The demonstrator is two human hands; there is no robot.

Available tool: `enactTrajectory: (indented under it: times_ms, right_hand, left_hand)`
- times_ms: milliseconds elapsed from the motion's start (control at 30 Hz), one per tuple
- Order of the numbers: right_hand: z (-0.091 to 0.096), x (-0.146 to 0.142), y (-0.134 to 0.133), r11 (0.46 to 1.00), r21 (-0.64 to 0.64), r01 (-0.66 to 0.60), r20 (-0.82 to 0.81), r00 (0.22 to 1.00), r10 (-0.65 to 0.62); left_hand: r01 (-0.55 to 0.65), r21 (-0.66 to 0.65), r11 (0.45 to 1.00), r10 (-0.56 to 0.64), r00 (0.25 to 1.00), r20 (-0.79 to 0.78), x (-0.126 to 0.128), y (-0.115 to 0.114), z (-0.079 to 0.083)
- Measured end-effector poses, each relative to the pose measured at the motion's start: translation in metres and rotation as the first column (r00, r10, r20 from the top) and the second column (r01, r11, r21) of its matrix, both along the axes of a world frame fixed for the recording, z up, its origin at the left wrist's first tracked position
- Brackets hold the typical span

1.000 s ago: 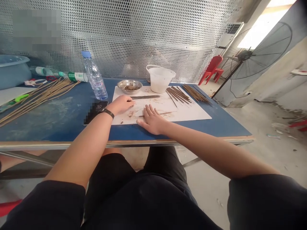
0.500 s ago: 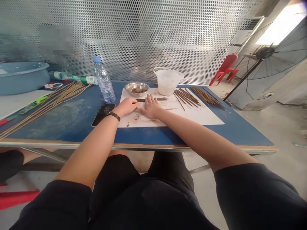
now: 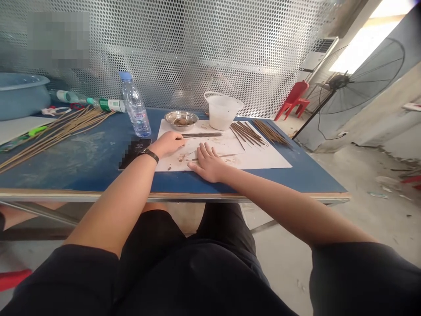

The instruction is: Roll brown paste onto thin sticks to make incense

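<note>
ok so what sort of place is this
Probably a makeshift workshop: there's a worn blue table with bundles of sticks on it, a perforated metal screen behind it, and a bare concrete floor with scraps lying about.

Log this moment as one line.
left hand at dark sticks | right hand flat on white sheet, beside thin stick | nearby: steel bowl, plastic jug

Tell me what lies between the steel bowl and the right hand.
In the head view, a thin row of dark sticks lies there on the white board, between the steel bowl and the right hand.
</note>
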State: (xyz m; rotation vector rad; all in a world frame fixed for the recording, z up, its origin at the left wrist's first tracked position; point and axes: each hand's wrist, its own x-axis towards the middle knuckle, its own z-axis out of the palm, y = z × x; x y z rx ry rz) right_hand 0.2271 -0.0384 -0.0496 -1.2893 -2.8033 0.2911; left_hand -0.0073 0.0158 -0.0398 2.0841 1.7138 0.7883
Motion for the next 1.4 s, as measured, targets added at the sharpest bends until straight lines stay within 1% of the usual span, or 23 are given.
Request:
enactTrajectory:
  times_ms: [67, 167, 267, 333, 400, 500, 600, 700, 800, 900, 1000, 1167, 1233, 1300, 1400]
  right_hand:
    - [0.002, -0.009, 0.014, 1.0, -0.001, 0.025, 0.015, 1.0, -0.025]
    - [0.005, -0.028, 0.044, 0.998, 0.003, 0.068, 0.019, 0.997, -0.068]
    - [0.006, -0.044, 0.071, 0.992, -0.004, 0.125, 0.03, 0.992, -0.125]
    - [0.005, -0.051, 0.083, 0.988, -0.005, 0.152, 0.035, 0.988, -0.152]
    - [0.003, -0.054, 0.087, 0.988, -0.003, 0.154, 0.027, 0.988, -0.154]
    - [0.001, -0.047, 0.079, 0.994, -0.031, 0.1, 0.007, 0.995, -0.1]
    - [0.003, -0.031, 0.058, 0.998, -0.06, 0.019, -0.075, 0.997, -0.023]
    - [0.003, -0.006, 0.032, 0.999, -0.012, -0.043, -0.16, 0.986, 0.041]
    - [-0.001, 0.019, 0.008, 0.999, 0.025, -0.035, -0.14, 0.989, 0.038]
    - [-0.006, 0.034, -0.006, 1.0, 0.026, 0.001, -0.074, 0.997, 0.001]
    - [-0.005, 0.032, 0.001, 1.0, 0.025, -0.004, -0.022, 1.0, 0.005]
    - [0.003, 0.01, 0.041, 1.0, 0.009, 0.022, 0.027, 0.999, -0.023]
    - [0.005, 0.003, 0.051, 0.999, 0.007, 0.033, 0.053, 0.998, -0.033]
    - [0.006, 0.001, 0.052, 0.999, 0.0, 0.037, 0.074, 0.997, -0.037]
    - [0.007, 0.009, 0.033, 1.0, -0.01, 0.014, 0.064, 0.998, -0.014]
  left_hand:
    - [-0.011, -0.01, 1.0, 0.011, 1.0, 0.015, -0.001, -0.001, 0.001]
    - [-0.021, -0.031, 0.999, 0.022, 0.999, 0.038, -0.002, -0.002, 0.004]
    - [-0.034, -0.016, 0.999, 0.034, 0.998, 0.057, -0.003, -0.002, 0.005]
    - [-0.043, -0.012, 0.999, 0.044, 0.996, 0.074, -0.003, -0.002, 0.005]
    - [-0.052, -0.009, 0.999, 0.052, 0.995, 0.083, -0.004, -0.002, 0.003]
    - [-0.05, 0.007, 0.999, 0.049, 0.997, 0.063, -0.004, -0.001, 0.002]
    - [-0.034, -0.012, 0.999, 0.034, 0.999, 0.038, -0.003, -0.002, 0.002]
    - [-0.036, -0.032, 0.999, 0.036, 0.999, 0.007, -0.001, -0.004, 0.005]
    - [-0.056, -0.034, 0.998, 0.057, 0.998, 0.005, 0.001, -0.006, 0.007]
    - [-0.071, -0.052, 0.996, 0.071, 0.997, -0.001, 0.002, -0.007, 0.007]
    - [-0.068, -0.051, 0.996, 0.068, 0.998, -0.002, 0.0, -0.005, 0.005]
    - [-0.052, -0.042, 0.998, 0.051, 0.999, -0.02, -0.003, 0.0, 0.001]
    - [-0.043, -0.036, 0.998, 0.042, 0.999, -0.027, -0.004, 0.0, 0.0]
    - [-0.044, -0.031, 0.999, 0.044, 0.999, -0.028, -0.004, 0.0, 0.0]
    - [-0.052, -0.039, 0.998, 0.051, 0.998, -0.028, -0.004, -0.002, 0.001]
